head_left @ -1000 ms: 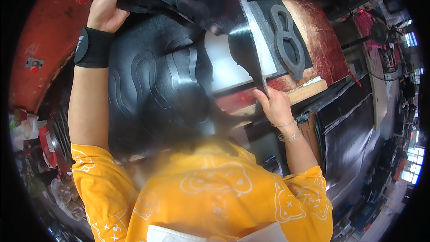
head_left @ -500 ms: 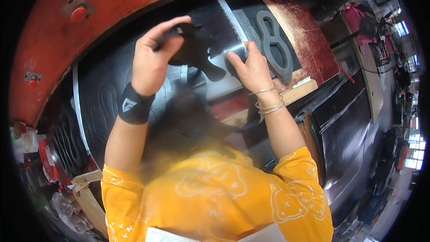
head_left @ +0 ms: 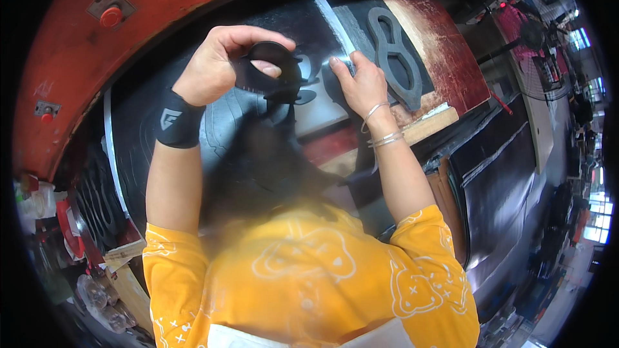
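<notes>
My left hand [head_left: 216, 64] grips a thin black cut-out piece [head_left: 284, 80], raised above the worktop. Its fingers curl round the near end, and the thumb tip shows through a rounded opening. The piece is seen at a slant, so its full outline is hard to read. At the right, my right hand [head_left: 366, 87] is closed with its thumb forward, beside a white strip [head_left: 332, 16]. Something dark lies under that thumb, too hidden to name. Beneath both hands spreads a black sheet [head_left: 155, 77] with curved outlines pressed into it.
A grey figure-eight cutting die [head_left: 409, 84] lies right of my right hand on a worn red board [head_left: 461, 77]. A wooden bar [head_left: 425, 130] edges the worktop's near side. Behind stands a red machine body [head_left: 71, 45] with red buttons. Black sheets [head_left: 496, 180] hang at the right.
My left hand has turned the black cut-out piece, whose long lower end now points away from view, and its thumb shows through the opening. My right hand has shifted slightly up and left.
</notes>
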